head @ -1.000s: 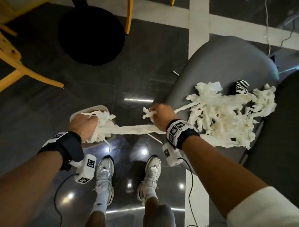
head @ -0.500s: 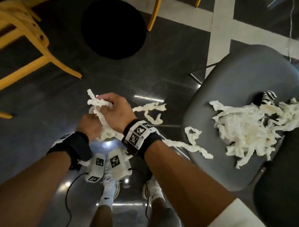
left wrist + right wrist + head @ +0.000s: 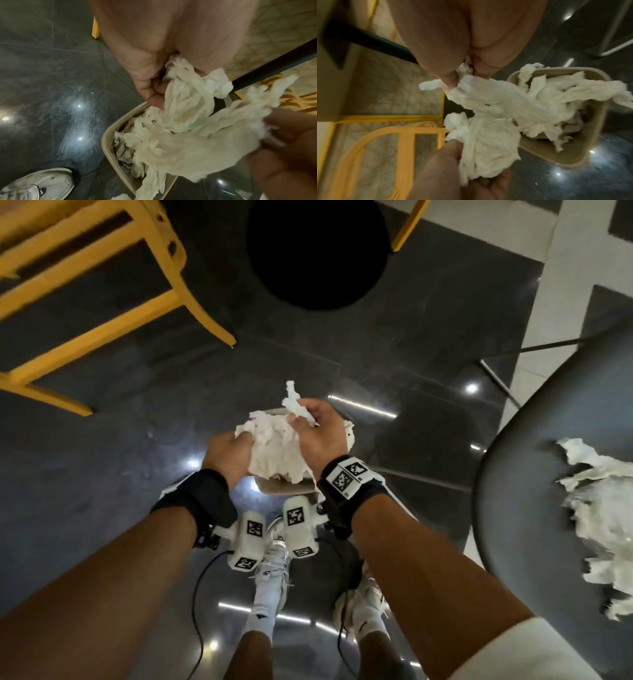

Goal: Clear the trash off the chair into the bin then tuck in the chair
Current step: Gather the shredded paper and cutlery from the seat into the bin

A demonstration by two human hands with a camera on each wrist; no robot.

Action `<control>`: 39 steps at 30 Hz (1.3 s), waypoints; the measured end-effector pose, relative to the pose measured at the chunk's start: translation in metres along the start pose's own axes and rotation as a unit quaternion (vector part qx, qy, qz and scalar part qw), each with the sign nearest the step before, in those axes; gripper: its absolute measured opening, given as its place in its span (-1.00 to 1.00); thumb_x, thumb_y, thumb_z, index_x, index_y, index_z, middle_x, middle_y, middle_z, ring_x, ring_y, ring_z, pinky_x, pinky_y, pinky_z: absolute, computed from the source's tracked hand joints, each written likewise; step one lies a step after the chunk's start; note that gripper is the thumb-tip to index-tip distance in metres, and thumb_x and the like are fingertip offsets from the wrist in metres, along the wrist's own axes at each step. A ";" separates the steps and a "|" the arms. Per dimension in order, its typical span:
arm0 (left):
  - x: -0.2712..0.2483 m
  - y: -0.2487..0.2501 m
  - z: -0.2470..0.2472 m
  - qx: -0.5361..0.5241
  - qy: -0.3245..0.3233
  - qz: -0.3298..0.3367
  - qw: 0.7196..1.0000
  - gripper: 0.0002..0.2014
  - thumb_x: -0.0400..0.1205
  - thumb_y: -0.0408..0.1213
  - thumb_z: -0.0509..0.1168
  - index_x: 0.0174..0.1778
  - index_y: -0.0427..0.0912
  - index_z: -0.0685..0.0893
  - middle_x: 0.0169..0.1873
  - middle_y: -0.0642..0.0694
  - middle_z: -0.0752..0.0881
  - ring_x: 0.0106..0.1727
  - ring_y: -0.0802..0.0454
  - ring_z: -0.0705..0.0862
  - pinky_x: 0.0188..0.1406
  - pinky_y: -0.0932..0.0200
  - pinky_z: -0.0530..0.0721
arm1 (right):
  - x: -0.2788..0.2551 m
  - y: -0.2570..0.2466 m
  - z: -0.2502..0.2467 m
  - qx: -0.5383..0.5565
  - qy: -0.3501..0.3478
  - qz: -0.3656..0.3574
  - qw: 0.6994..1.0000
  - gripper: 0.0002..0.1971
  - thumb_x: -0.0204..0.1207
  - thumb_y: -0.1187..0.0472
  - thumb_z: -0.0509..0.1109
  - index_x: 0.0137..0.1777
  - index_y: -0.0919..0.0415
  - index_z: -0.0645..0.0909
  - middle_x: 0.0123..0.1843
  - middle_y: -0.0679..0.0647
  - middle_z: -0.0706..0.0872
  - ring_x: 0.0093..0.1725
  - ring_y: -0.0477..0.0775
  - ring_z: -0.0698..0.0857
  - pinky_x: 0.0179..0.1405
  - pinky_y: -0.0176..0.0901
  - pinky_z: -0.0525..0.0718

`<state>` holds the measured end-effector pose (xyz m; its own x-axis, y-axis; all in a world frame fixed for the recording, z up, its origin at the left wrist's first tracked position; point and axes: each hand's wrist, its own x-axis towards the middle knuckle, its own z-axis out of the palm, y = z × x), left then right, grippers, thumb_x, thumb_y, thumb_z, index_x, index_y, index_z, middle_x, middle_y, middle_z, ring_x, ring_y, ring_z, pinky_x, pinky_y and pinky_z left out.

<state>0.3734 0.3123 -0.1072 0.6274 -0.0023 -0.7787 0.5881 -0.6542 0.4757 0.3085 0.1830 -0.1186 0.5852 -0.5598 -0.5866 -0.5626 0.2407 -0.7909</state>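
Bundling the torn tissue (image 3: 274, 450) over the bin (image 3: 284, 491); both hands now meet above it.

A second ago the paper stretched as a long strip from the grey chair (image 3: 513, 508) across to the bin; now that strip is gathered in, and the left hand (image 3: 227, 455) grips one side of the wad while the right hand (image 3: 317, 436) pinches a twisted end at the top (the wrist views show the fingers curled into the paper, with shreds already lying inside the bin); by my reading this load is about to be dropped or pressed down; a second pile of tissue (image 3: 603, 515) remains on the chair seat, so another trip is needed before the chair can be tucked in.
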 end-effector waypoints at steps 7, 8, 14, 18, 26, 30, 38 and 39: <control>0.044 -0.051 0.042 0.035 -0.043 0.020 0.998 -0.76 0.49 -0.11 0.30 -0.04 -0.16 0.71 -0.04 -0.18 0.82 0.01 -0.19 0.81 0.00 -0.23 0.82 | 0.031 0.092 -0.005 -0.045 0.022 0.093 0.994 -0.78 0.55 0.16 0.44 0.17 0.04 0.63 0.15 0.05 0.77 0.12 0.13 0.77 0.21 0.18 0.76; 0.051 -0.059 0.047 0.043 -0.047 0.023 0.998 -0.74 0.47 -0.08 0.29 -0.06 -0.16 0.70 -0.05 -0.17 0.82 0.01 -0.20 0.81 0.02 -0.24 0.81 | 0.034 0.100 -0.004 -0.054 0.017 0.099 0.994 -0.78 0.55 0.16 0.44 0.18 0.00 0.61 0.17 0.04 0.76 0.14 0.13 0.77 0.22 0.17 0.76; 0.065 -0.068 0.067 0.121 -0.024 0.068 0.990 -0.83 0.61 -0.19 0.31 -0.04 -0.24 0.65 -0.04 -0.25 0.77 0.01 -0.26 0.75 0.04 -0.15 0.76 | 0.058 0.127 0.004 -0.087 0.030 0.106 0.990 -0.71 0.55 0.18 0.43 0.25 0.06 0.54 0.14 -0.05 0.68 0.13 0.03 0.71 0.25 0.04 0.72; 0.092 -0.079 0.079 0.150 -0.014 0.091 0.984 -0.72 0.63 -0.21 0.36 0.18 -0.30 0.61 0.10 -0.26 0.74 0.11 -0.25 0.72 0.05 -0.03 0.69 | 0.090 0.143 0.019 -0.215 -0.003 0.054 0.975 -0.85 0.52 0.21 0.43 0.03 0.01 0.57 0.01 -0.08 0.70 0.01 -0.02 0.68 0.01 -0.18 0.66; 0.129 -0.105 0.104 0.206 -0.099 0.112 0.967 -0.57 0.58 -0.34 0.29 0.41 -0.09 0.59 0.35 -0.12 0.67 0.40 -0.16 0.61 0.41 -0.04 0.59 | 0.128 0.182 0.039 -0.467 -0.175 -0.003 0.867 -0.73 0.58 0.17 0.34 0.22 0.06 0.74 0.25 0.08 0.77 0.29 0.15 0.71 0.28 -0.12 0.62; 0.118 -0.093 0.098 0.237 -0.138 0.096 0.957 -0.61 0.60 -0.39 0.29 0.38 -0.18 0.57 0.28 -0.13 0.67 0.34 -0.14 0.61 0.17 0.14 0.55 | 0.114 0.164 0.020 -0.463 -0.232 -0.026 0.855 -0.64 0.61 0.22 0.22 0.35 0.06 0.65 0.36 0.09 0.70 0.38 0.17 0.65 0.41 0.00 0.59; 0.113 -0.067 0.069 0.402 -0.184 0.200 0.874 0.09 0.41 0.03 0.53 0.72 -0.13 -0.02 0.59 -0.18 0.37 0.56 -0.20 0.44 0.44 0.09 0.48 | 0.088 0.127 -0.021 -0.628 -0.393 -0.067 0.669 -0.33 0.42 -0.08 0.55 0.54 -0.09 0.45 0.48 0.16 0.50 0.50 0.32 0.49 0.38 0.12 0.55; 0.115 -0.070 0.068 0.445 -0.195 0.224 0.845 0.13 0.31 0.14 0.54 0.69 -0.07 0.05 0.57 -0.16 0.37 0.55 -0.21 0.44 0.48 -0.02 0.51 | 0.088 0.128 -0.018 -0.627 -0.414 -0.060 0.658 -0.35 0.36 -0.05 0.60 0.47 -0.10 0.52 0.37 0.09 0.62 0.39 0.26 0.61 0.30 0.08 0.62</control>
<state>0.3699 0.3059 -0.2581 0.3669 -0.5355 -0.7607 -0.3892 -0.8311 0.3973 0.2774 0.1505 -0.2677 0.4955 0.2329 -0.8368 -0.2191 -0.8987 -0.3799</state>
